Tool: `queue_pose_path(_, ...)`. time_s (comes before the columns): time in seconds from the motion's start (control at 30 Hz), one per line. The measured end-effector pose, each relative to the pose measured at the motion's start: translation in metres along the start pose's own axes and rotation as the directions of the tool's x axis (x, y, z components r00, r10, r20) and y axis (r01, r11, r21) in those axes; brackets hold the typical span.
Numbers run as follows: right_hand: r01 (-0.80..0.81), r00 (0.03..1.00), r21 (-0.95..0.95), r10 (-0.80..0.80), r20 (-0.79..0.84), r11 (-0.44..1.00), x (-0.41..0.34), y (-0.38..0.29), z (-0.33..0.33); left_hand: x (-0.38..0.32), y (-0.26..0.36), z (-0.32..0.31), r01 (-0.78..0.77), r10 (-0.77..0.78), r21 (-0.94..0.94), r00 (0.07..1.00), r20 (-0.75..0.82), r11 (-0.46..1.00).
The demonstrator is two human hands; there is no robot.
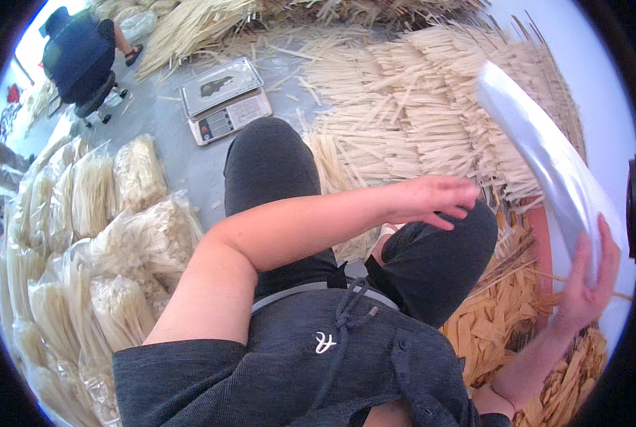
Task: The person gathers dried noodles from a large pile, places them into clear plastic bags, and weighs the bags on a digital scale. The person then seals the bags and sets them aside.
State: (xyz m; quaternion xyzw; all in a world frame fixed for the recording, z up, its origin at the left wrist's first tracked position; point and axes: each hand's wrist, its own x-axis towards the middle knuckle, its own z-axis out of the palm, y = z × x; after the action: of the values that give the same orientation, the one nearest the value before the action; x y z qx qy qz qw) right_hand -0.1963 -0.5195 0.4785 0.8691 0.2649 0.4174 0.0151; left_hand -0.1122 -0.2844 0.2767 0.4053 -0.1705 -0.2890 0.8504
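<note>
My right hand (590,277), at the right side, grips the lower end of a shiny, translucent plastic bag (550,155). The bag stretches up and to the left from the fingers and looks flat, with no contents visible. My left arm reaches across my lap. Above my bent knee is my left hand (438,200), its fingers spread and slightly blurred, with nothing in it. Beyond both hands lie layered piles of pale, flat dried strips (419,107); I cannot tell their exact material.
A digital platform scale (224,101) rests on the grey floor ahead. Many filled clear bags of pale strips (93,187) are stacked at left. Orange-brown strips (494,315) lie at lower right, near a white wall (590,80). Another person in dark clothing (77,53) is at upper left.
</note>
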Motion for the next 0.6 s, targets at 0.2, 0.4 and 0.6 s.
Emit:
queue_pose_path(0.2,-0.024,0.968,0.595,-0.129,0.213,0.803,0.005,-0.100,0.124,-0.022,0.056,-0.051,-0.595,0.348,-0.409,0.771,-0.533,0.692)
queue_pose_path(0.4,-0.480,0.808,0.833,-0.231,0.542,0.276,0.036,-0.101,0.224,-0.059,0.067,-0.110,-0.660,0.273,-0.184,0.526,-0.805,0.728)
queue_pose_path(0.6,-0.551,0.722,0.805,-0.357,0.593,0.220,0.021,-0.087,0.266,-0.074,0.042,-0.092,-0.686,0.138,-0.114,0.302,-0.943,0.719)
